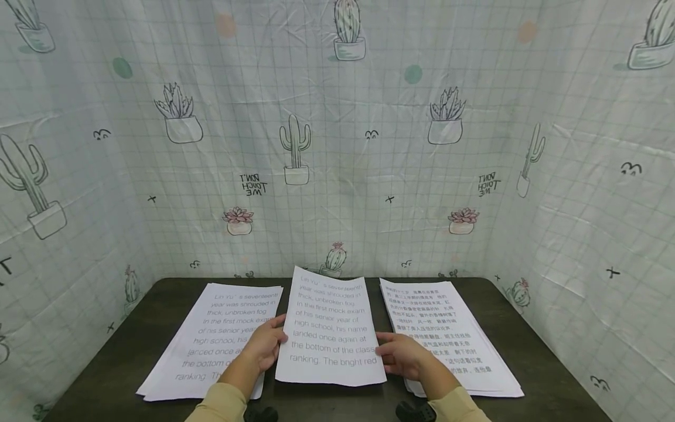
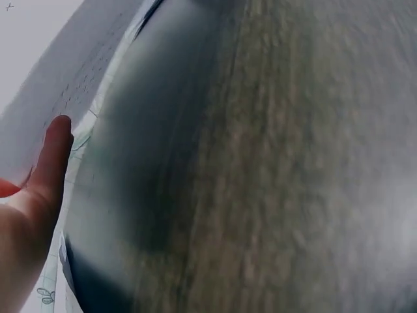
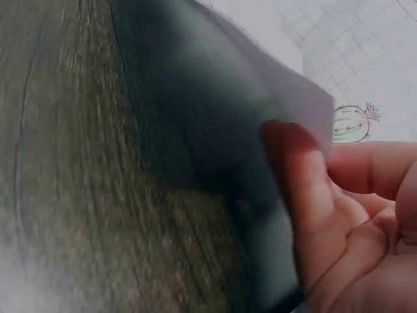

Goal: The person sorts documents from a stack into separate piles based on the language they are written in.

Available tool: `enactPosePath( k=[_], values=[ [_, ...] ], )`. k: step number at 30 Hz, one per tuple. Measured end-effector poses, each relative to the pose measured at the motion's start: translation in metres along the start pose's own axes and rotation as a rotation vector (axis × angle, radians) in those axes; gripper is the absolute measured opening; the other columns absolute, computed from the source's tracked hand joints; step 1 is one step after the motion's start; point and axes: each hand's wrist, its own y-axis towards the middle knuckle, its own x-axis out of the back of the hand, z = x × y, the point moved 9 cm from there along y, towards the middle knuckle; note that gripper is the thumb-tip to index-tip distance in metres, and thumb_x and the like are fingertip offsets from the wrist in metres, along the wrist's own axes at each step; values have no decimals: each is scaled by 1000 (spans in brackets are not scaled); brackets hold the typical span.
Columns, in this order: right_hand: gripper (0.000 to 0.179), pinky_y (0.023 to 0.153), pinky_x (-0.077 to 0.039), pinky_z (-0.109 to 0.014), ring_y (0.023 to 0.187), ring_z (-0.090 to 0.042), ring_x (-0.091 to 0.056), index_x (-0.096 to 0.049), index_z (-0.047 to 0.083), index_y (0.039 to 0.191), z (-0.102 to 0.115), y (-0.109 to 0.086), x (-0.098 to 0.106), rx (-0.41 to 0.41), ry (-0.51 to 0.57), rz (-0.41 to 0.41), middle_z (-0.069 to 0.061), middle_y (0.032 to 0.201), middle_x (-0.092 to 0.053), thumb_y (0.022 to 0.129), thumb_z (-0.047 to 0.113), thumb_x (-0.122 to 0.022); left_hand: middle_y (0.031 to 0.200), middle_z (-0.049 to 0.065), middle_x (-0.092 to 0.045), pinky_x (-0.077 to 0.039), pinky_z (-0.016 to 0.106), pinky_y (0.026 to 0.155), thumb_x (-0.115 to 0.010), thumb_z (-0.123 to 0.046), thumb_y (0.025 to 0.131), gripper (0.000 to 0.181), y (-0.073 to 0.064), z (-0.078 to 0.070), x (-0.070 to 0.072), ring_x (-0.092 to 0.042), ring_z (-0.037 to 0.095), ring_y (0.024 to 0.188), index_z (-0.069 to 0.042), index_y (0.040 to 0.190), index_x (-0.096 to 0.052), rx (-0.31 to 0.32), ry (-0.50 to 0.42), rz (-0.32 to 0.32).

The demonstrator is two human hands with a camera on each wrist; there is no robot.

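A white sheet of paper (image 1: 329, 334) with large printed English text is held up at the middle of the dark table (image 1: 332, 405), its lower edge towards the person. My left hand (image 1: 262, 344) pinches its left edge, the fingers partly behind it. On the opposite edge, my right hand (image 1: 406, 355) grips the sheet between thumb and fingers. In the right wrist view the paper (image 3: 306, 104) bends up from those fingers. The left wrist view shows a digit of the left hand (image 2: 42, 189) lying along the sheet (image 2: 58, 85).
To the left lies a slightly fanned stack of English-printed sheets (image 1: 195, 346), partly under the left forearm. A stack with Chinese text (image 1: 440, 328) lies on the right, partly behind the right hand. Behind the table hangs a cactus-patterned curtain (image 1: 337, 205).
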Motion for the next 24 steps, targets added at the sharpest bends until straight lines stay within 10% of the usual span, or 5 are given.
enactPosePath(
  k=[12, 24],
  values=[
    [62, 77, -58, -32, 94, -15, -70, -23, -7, 151, 16, 2, -1, 81, 6, 1, -8, 113, -71, 97, 6, -50, 149, 34, -35, -56, 31, 84, -42, 15, 80, 76, -7, 0, 12, -63, 14, 104, 10, 151, -14, 7, -14, 147],
    [59, 72, -56, -30, 89, -14, -69, -26, -5, 151, 38, 17, -41, 145, -22, 5, -13, 116, -70, 97, 4, -48, 148, 25, -43, -54, 26, 89, -40, 13, 86, 75, -16, -18, 54, -63, 9, 107, 7, 153, -9, -21, -72, 138]
  ],
)
